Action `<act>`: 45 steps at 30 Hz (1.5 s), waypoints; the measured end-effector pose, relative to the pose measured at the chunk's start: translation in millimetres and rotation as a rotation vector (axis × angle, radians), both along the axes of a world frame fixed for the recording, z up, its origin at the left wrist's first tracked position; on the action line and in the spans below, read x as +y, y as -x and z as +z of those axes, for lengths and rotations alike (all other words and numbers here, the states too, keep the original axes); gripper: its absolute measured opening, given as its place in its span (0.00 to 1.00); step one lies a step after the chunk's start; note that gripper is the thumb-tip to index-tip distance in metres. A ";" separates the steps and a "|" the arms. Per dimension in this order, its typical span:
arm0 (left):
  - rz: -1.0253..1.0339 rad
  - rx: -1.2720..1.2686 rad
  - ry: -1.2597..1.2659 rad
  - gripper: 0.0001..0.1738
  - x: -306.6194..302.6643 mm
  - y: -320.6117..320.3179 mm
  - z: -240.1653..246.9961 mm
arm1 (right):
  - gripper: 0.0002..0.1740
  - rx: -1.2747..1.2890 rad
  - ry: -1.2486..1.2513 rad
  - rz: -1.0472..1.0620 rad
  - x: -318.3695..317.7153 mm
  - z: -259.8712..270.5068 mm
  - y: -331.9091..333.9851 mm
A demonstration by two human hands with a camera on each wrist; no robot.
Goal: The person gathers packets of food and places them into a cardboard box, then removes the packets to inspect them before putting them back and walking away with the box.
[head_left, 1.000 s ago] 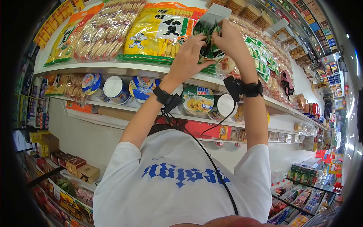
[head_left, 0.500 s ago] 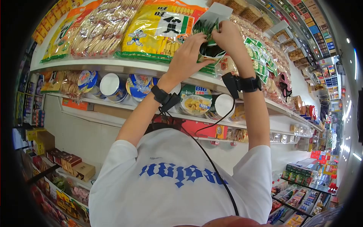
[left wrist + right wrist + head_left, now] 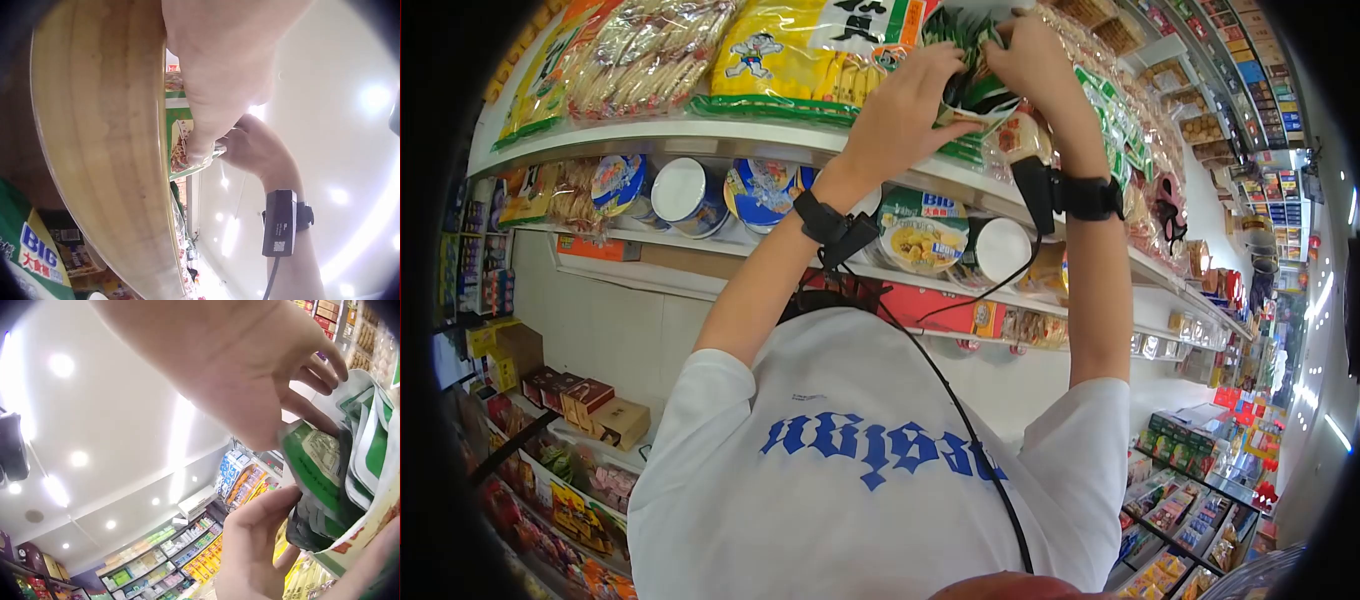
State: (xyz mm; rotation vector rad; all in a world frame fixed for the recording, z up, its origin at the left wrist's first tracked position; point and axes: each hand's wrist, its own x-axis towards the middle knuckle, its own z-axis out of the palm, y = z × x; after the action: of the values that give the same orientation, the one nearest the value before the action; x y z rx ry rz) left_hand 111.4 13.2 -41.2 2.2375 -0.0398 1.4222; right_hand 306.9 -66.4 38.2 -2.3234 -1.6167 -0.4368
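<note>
An open-topped carton [image 3: 180, 140] packed with green sachets [image 3: 978, 70] stands on the upper shelf between both hands. My left hand [image 3: 905, 112] grips the carton's near side, its thumb pressing the printed front panel in the left wrist view while its bent fingers reach the sachets' edge. From the other side my right hand [image 3: 250, 375] reaches in, fingers loosely bent and spread. One finger goes in behind a tilted green sachet [image 3: 315, 465]; the others lie near the raised back flap [image 3: 359, 381]. In the head view, the right fingertips are partly hidden.
A yellow snack bag [image 3: 790, 65] and a clear bag of stick snacks [image 3: 650, 55] lie left of the carton. Green-and-white packs [image 3: 1105, 120] lie to its right. Below the shelf edge [image 3: 730, 140] stand instant noodle bowls [image 3: 922, 235]. A cable [image 3: 940, 375] hangs across the shirt.
The head view has shifted, so shelf and hands sit higher in it. My right hand has moved slightly right, away from the left, its fingers more spread. The left hand keeps its hold on the carton.
</note>
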 end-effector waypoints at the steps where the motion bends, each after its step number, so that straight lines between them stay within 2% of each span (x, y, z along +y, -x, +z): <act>1: 0.005 -0.002 -0.002 0.39 -1.3 0.4 -0.3 | 0.22 0.075 0.038 -0.030 -1.2 2.1 -3.6; 2: 0.010 -0.010 -0.007 0.39 -1.3 0.5 0.5 | 0.10 0.223 0.004 -0.022 -7.0 27.6 45.4; 5: 0.025 -0.020 -0.024 0.40 -0.8 -1.5 0.1 | 0.09 0.027 -0.237 0.126 -8.8 3.7 51.7; 6: 0.025 -0.016 -0.026 0.40 -1.2 -0.9 0.5 | 0.09 -0.110 -0.330 0.174 -8.3 -2.3 49.6; 9: 0.014 0.008 -0.003 0.39 -1.9 2.0 4.3 | 0.19 -0.091 -0.187 0.152 -9.8 -4.9 22.0; 10: 0.015 0.014 -0.002 0.39 -2.2 2.2 5.3 | 0.16 0.023 -0.249 0.133 -12.6 -9.1 21.4; 13: 0.032 -0.002 -0.015 0.38 -1.7 1.0 6.6 | 0.16 0.057 -0.302 0.027 -14.4 2.7 27.4; 14: 0.029 -0.009 -0.023 0.38 -0.8 0.6 6.3 | 0.17 0.071 -0.222 -0.042 -13.6 5.1 25.5; 17: 0.032 -0.013 -0.043 0.38 1.2 -0.5 1.1 | 0.19 -0.014 -0.120 -0.040 -9.9 -0.4 1.3; 18: 0.031 -0.024 -0.050 0.38 1.8 -2.4 -0.6 | 0.19 0.041 0.030 -0.119 -3.2 5.8 0.7; 20: 0.025 -0.003 -0.067 0.37 1.6 -2.6 -2.3 | 0.12 0.127 -0.064 -0.091 -1.4 17.4 21.7; 21: 0.020 0.036 -0.059 0.40 0.9 1.0 0.5 | 0.10 0.167 -0.115 -0.076 -1.3 19.1 30.9; 23: 0.011 0.107 -0.053 0.46 -0.7 9.7 10.0 | 0.12 -0.027 -0.113 -0.030 -2.5 9.4 30.6; 24: -0.006 0.108 -0.023 0.33 -2.0 11.2 13.4 | 0.13 -0.096 -0.131 -0.018 -3.2 8.6 39.8; 26: 0.016 0.022 -0.028 0.36 -0.5 5.1 6.3 | 0.14 -0.204 -0.228 0.003 -1.6 -1.1 49.2; 29: 0.026 0.009 -0.045 0.37 0.3 -1.6 1.5 | 0.14 0.016 -0.124 0.018 -10.9 10.5 45.1; 32: 0.033 0.031 -0.058 0.37 -0.1 0.4 0.4 | 0.13 0.068 0.001 -0.103 -6.1 12.0 38.6; 35: 0.044 0.001 -0.083 0.36 1.8 -3.7 -1.6 | 0.13 -0.040 -0.118 -0.066 -2.0 3.7 36.0; 41: 0.027 -0.007 -0.035 0.36 -2.9 0.8 1.0 | 0.13 -0.298 0.004 -0.207 6.6 1.4 32.3; 44: 0.022 0.015 -0.044 0.35 -1.4 0.4 1.3 | 0.17 -0.299 0.152 -0.145 -2.1 11.1 29.5; 45: 0.012 0.035 -0.039 0.38 -0.8 1.8 1.7 | 0.16 -0.274 0.139 -0.146 -4.4 4.5 25.6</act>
State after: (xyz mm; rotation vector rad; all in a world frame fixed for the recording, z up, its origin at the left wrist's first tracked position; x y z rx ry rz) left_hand 109.6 12.4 -39.5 2.2974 -0.0434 1.3991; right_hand 281.3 -70.8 42.7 -2.5911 -1.6464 -0.7250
